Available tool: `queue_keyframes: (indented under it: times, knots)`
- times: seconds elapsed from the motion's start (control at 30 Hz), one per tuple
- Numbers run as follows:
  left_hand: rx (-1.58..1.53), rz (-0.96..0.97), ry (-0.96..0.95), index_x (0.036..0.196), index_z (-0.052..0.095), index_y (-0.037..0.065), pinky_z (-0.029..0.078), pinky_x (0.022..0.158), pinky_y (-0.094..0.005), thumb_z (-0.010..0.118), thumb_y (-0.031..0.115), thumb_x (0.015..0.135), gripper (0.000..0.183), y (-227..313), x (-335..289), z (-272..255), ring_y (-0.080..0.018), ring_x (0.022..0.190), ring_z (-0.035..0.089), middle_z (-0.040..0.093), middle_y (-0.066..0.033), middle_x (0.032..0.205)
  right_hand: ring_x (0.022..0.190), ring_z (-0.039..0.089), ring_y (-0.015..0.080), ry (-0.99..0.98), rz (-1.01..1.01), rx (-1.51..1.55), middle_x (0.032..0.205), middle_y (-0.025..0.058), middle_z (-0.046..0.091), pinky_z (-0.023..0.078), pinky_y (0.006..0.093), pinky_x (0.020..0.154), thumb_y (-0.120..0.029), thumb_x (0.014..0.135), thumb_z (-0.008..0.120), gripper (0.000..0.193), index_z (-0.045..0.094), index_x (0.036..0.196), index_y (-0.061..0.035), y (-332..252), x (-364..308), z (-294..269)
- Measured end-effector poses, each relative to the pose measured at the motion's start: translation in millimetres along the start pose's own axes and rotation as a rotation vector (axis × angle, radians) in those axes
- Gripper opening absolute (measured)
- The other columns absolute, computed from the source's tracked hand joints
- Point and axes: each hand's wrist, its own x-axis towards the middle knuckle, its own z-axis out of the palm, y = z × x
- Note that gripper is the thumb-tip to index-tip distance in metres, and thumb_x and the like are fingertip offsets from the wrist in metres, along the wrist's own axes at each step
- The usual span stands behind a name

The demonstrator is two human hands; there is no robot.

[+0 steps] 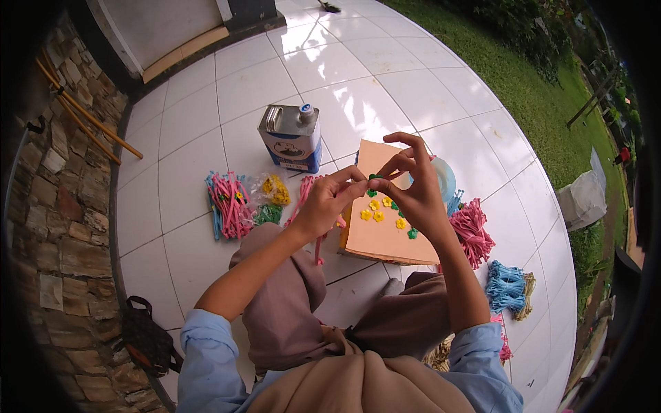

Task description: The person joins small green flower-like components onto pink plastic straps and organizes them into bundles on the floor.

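Note:
My left hand (329, 206) and my right hand (421, 189) meet at the fingertips above a peach-coloured board (385, 244). A small green plastic piece (374, 177) shows at the pinched thumb and index finger of my right hand, whose other fingers are raised. My left fingertips are pinched together against it; what they grip is mostly hidden. Pink strips (319, 251) show below and behind my left hand; I cannot tell whether it holds one. On the board lie several yellow plastic flowers (378, 216) and green pieces (412, 234).
Beyond my hands stands a blue and white metal can (292, 141). To the left are a pink strip bundle (231, 203) and a bag of yellow flowers (275, 189). On the right lie pink (471, 234) and blue bundles (506, 286). A dark bag (148, 337) rests by the stone wall.

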Motion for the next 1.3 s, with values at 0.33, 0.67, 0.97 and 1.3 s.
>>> queue_keyframes:
  times: [0.33,0.67,0.97,1.3]
  knots:
    - [-0.008,-0.012,-0.068,0.086,0.056,0.006,0.026,0.037,-0.0169,0.048,0.024,0.090,0.020,-7,0,-8,0.0009,0.043,0.026,0.031,0.0082,0.049,0.077,0.052,0.0137,0.022,-0.053,0.099,0.069,-0.0013,0.058,0.028,0.0314,0.087,-0.015,0.078,0.065,0.042,0.039,0.111,-0.0100,10,-3,15]
    - [0.336,0.116,0.138,0.090,0.056,0.003,0.036,0.051,-0.0212,0.047,0.024,0.091,0.023,0,-8,-74,-0.0046,0.058,0.040,0.045,0.0026,0.064,0.095,0.050,0.0111,-0.104,-0.164,-0.215,0.080,-0.0036,0.062,0.019,0.0427,0.089,-0.024,0.075,0.070,0.052,0.039,0.116,-0.0136,-11,46,56]
    - [0.242,0.387,0.381,0.109,0.038,0.011,0.043,0.074,-0.0251,0.064,-0.001,0.075,0.044,-29,-57,-201,-0.0148,0.083,0.053,0.047,-0.0004,0.074,0.078,0.060,0.0149,-0.293,0.246,0.493,0.082,0.0121,0.064,0.046,0.0259,0.070,-0.013,0.078,0.067,0.046,0.039,0.113,-0.0037,18,107,194]
    - [-0.046,0.073,1.049,0.111,0.034,0.006,0.050,0.067,-0.0244,0.057,0.004,0.084,0.035,-179,-72,-285,-0.0166,0.086,0.058,0.046,-0.0124,0.103,0.076,0.062,0.0209,-0.314,0.498,0.684,0.091,0.0178,0.062,0.048,0.0309,0.071,-0.006,0.086,0.049,0.037,0.032,0.118,-0.0019,75,73,410]
